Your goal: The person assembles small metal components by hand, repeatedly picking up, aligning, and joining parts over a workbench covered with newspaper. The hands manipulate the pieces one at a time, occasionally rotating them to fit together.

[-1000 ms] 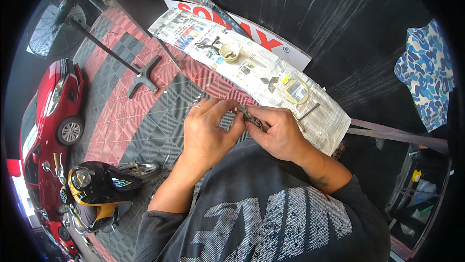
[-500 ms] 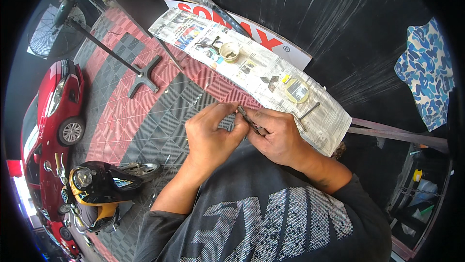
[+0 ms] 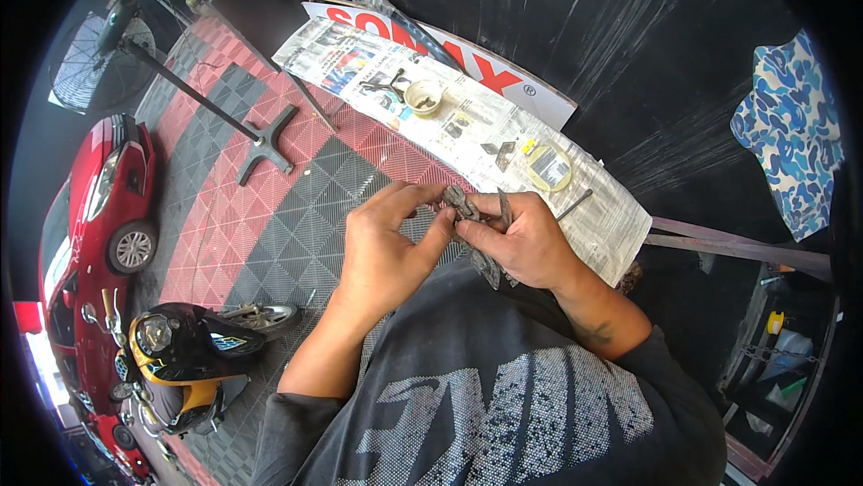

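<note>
Red car (image 3: 99,216), yellow scooter (image 3: 175,351), standing fan (image 3: 99,45)

**Hands shift on the metal part**

Over the last second the left hand (image 3: 388,248) has opened its pinch somewhat: its fingers, bunched over the grey metal part (image 3: 476,234) before, now reach out flatter toward the part's upper end. The right hand (image 3: 524,241) has turned a little, so more of the part shows between the two hands, with its lower end now sticking out below the right palm.
</note>
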Tool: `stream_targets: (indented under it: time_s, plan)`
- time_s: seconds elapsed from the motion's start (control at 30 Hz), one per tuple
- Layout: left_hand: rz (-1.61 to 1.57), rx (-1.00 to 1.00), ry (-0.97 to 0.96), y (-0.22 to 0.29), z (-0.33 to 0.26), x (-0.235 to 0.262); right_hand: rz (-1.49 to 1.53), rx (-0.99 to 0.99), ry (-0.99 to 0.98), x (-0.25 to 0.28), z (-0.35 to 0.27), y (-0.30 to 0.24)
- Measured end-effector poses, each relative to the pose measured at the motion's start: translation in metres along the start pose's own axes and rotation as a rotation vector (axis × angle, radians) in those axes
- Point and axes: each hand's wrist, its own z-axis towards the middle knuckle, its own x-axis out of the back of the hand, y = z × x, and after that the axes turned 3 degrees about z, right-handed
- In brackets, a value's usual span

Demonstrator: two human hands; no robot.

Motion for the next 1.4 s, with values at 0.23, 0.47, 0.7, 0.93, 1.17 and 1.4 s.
stream_targets:
  time_s: [0.23,0.47,0.7,0.93,1.17,1.4]
  plan:
    - [0.174,-0.082,-0.088,-0.003,0.011,0.008,-0.344,0.129,0.060,-0.007,-0.003,-0.021]
    - [0.134,-0.037,-0.133,-0.001,0.014,0.010,-0.405,0.151,0.037,-0.004,-0.007,-0.025]
    - [0.228,-0.129,-0.010,0.002,0.009,-0.006,-0.476,0.294,0.062,-0.003,-0.009,-0.023]
    - [0.183,-0.115,0.069,-0.006,0.004,-0.016,-0.457,0.193,0.073,-0.008,-0.009,-0.028]
    - [0.034,-0.061,-0.104,-0.006,0.015,0.001,-0.102,0.031,0.028,0.009,0.004,0.006]
    - [0.178,-0.056,-0.114,-0.007,0.015,0.001,-0.331,0.030,0.009,0.000,-0.001,-0.027]
